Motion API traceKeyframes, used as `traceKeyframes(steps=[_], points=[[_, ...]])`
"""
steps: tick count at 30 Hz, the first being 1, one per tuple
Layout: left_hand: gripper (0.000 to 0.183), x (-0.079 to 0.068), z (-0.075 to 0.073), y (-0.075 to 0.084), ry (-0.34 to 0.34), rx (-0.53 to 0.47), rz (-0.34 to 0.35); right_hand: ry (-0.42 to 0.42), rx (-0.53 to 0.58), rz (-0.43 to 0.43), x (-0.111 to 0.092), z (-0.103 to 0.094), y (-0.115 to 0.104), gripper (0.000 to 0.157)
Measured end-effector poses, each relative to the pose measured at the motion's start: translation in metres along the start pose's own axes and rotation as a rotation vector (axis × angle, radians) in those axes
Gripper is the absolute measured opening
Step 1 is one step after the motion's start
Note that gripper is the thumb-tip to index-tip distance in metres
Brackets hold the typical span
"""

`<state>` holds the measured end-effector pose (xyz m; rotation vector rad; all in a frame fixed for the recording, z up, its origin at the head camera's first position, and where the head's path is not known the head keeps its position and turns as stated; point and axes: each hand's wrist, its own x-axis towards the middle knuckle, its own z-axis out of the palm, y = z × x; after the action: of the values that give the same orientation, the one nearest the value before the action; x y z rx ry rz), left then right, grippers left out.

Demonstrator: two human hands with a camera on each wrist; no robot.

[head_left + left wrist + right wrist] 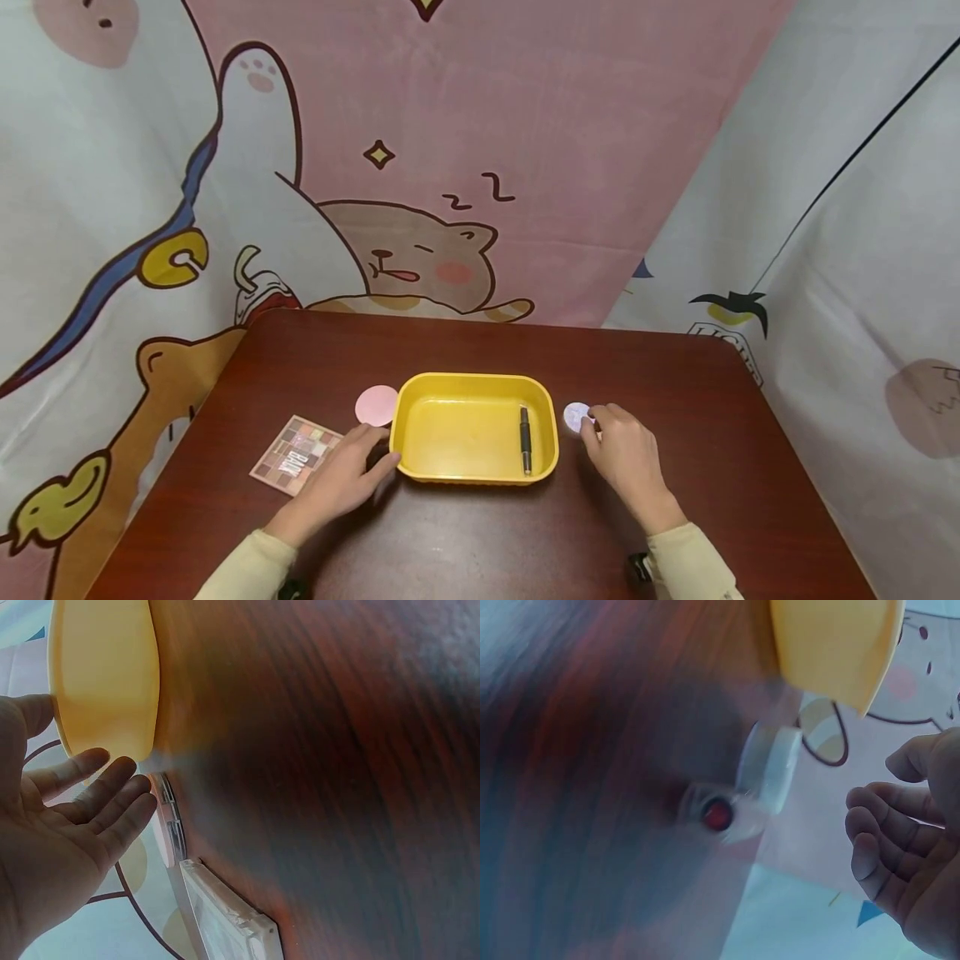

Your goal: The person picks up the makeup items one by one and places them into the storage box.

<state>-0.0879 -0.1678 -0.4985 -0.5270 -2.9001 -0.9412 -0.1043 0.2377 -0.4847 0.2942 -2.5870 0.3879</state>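
Observation:
A yellow tray [472,381] sits in the middle of the table with a black pen [526,440] lying inside, toward its right end. My left hand [347,473] is at the tray's left side, thumb at the rim, fingers [124,814] loosely spread and holding nothing. Beyond its fingertips lies a round pink compact [377,406]; under its edge is an eyeshadow palette [295,457]. My right hand [621,450] hovers, fingers loosely bent, by a round white container [576,417]. Beside that container, a small clear item with a red round end [718,814] shows in the right wrist view, hidden in the head view.
The dark wooden table [450,542] ends at a back edge against a pink and white cartoon curtain [570,150]. The curtain also hangs along both sides.

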Motion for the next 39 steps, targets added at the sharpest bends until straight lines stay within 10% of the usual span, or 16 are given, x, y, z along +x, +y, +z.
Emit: traceKeyframes(steps=[39], points=[[0.017, 0.001, 0.003, -0.008, 0.028, -0.063, 0.071, -0.328, -0.002, 0.099, 0.005, 0.032, 0.028, 0.071]])
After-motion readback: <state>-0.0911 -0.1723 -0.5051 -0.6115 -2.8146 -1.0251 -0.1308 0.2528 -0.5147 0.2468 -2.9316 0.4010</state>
